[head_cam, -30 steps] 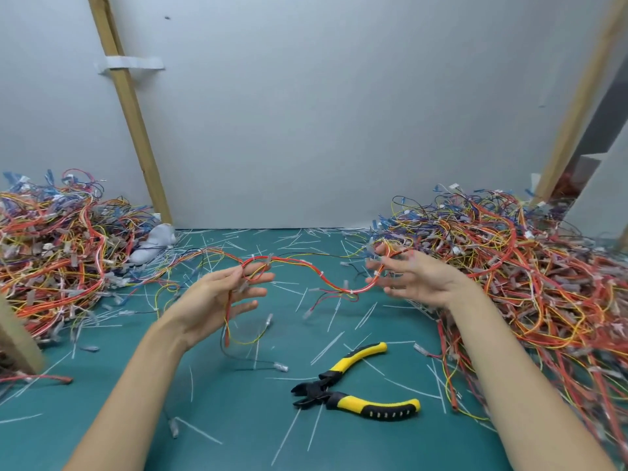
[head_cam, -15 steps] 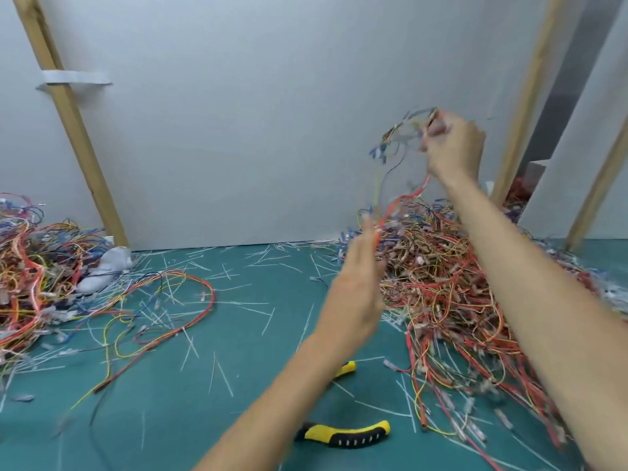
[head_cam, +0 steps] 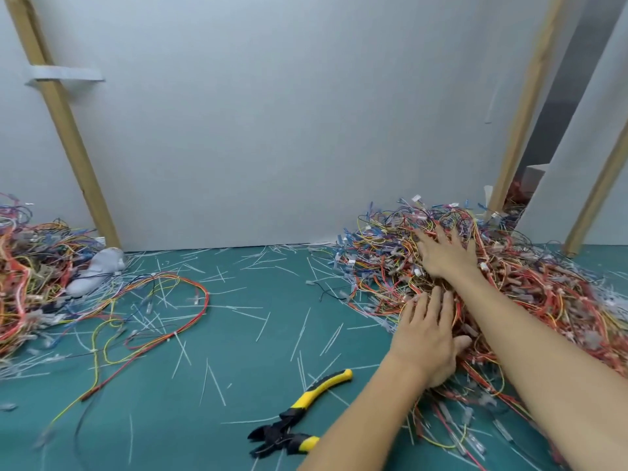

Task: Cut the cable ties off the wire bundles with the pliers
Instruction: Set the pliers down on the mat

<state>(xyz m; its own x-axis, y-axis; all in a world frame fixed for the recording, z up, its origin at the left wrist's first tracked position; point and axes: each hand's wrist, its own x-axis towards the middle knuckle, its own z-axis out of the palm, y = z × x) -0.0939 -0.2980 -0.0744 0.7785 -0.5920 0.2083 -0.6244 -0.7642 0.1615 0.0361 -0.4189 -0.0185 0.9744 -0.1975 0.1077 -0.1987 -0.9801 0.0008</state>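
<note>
A big tangled heap of red, orange, yellow and blue wires (head_cam: 530, 294) covers the right of the green mat. My right hand (head_cam: 445, 254) lies on top of the heap with fingers spread. My left hand (head_cam: 428, 338) rests flat on the heap's near left edge, fingers straight. Neither hand holds anything that I can see. The yellow-and-black pliers (head_cam: 299, 423) lie on the mat near my left forearm, jaws toward the left. A loose freed wire set (head_cam: 153, 311) lies spread on the mat at left centre.
A second wire heap (head_cam: 30, 283) sits at the far left beside a grey cloth-like lump (head_cam: 97, 270). Cut white cable-tie pieces (head_cam: 261, 328) litter the green mat (head_cam: 238, 385). A white wall with wooden posts (head_cam: 71, 137) closes the back.
The loose wire set held between both hands a second ago now lies on the mat at left. Both hands came down from a lifted strand onto the right heap.
</note>
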